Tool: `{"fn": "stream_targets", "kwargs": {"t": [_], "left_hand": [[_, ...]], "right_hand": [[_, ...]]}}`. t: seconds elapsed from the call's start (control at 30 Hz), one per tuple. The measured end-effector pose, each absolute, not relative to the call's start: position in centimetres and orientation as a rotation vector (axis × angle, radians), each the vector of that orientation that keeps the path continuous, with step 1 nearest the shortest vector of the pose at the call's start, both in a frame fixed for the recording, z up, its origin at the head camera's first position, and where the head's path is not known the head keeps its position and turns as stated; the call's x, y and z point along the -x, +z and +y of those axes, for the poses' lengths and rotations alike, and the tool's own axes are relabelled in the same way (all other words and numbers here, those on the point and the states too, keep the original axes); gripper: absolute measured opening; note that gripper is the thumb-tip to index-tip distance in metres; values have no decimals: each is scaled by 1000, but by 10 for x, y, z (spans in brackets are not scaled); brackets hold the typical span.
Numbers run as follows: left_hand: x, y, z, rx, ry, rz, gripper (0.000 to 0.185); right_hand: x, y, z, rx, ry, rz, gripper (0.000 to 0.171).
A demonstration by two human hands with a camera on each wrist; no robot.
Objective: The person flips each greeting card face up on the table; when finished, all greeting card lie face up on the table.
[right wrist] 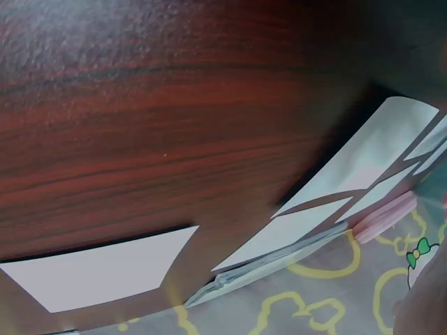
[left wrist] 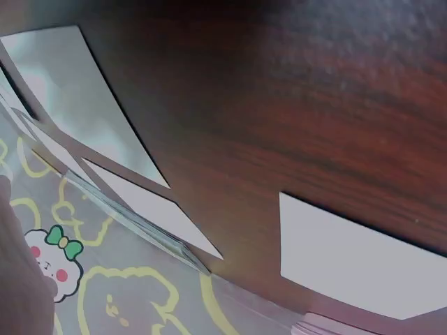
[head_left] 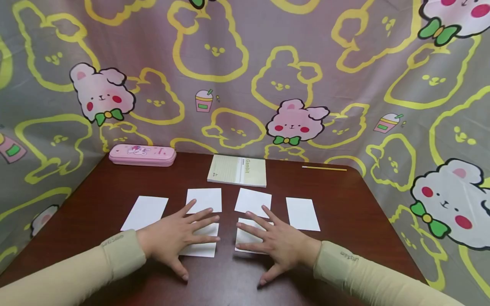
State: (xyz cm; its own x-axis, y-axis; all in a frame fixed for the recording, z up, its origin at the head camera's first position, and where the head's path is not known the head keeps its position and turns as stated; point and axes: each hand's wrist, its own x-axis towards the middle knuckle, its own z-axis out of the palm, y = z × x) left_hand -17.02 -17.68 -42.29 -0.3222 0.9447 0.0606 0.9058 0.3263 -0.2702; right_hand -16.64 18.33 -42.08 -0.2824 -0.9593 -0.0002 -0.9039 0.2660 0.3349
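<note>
Six white paper cards lie on a dark wooden table (head_left: 95,199). Four form a back row: far left card (head_left: 145,211), second card (head_left: 204,199), third card (head_left: 253,200), far right card (head_left: 302,213). My left hand (head_left: 180,233) rests flat, fingers spread, on a nearer card (head_left: 203,248). My right hand (head_left: 273,240) lies flat in the same way on the card beside it (head_left: 245,236). The left wrist view shows blank cards (left wrist: 349,258) on the wood, and so does the right wrist view (right wrist: 105,269). Neither hand grips anything.
A cream notebook (head_left: 237,171) lies behind the cards at the back centre. A pink pencil case (head_left: 142,154) sits at the back left, a yellow pencil (head_left: 324,168) at the back right. Bunny-print cloth (head_left: 245,76) walls in the table on three sides.
</note>
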Motion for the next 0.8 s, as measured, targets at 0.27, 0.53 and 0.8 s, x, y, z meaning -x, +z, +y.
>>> {"fn": "stream_targets", "kwargs": {"t": [0.27, 0.53, 0.8], "left_hand": [[190, -407, -176, 1535, 202, -2538, 108], [215, -386, -163, 1442, 172, -2560, 103], [242, -380, -137, 1412, 83, -2660, 99]], "right_hand": [[183, -418, 193, -1652, -215, -2445, 96], [205, -402, 215, -1353, 19, -2754, 89], [219, -398, 244, -1023, 358, -2977, 85]]}}
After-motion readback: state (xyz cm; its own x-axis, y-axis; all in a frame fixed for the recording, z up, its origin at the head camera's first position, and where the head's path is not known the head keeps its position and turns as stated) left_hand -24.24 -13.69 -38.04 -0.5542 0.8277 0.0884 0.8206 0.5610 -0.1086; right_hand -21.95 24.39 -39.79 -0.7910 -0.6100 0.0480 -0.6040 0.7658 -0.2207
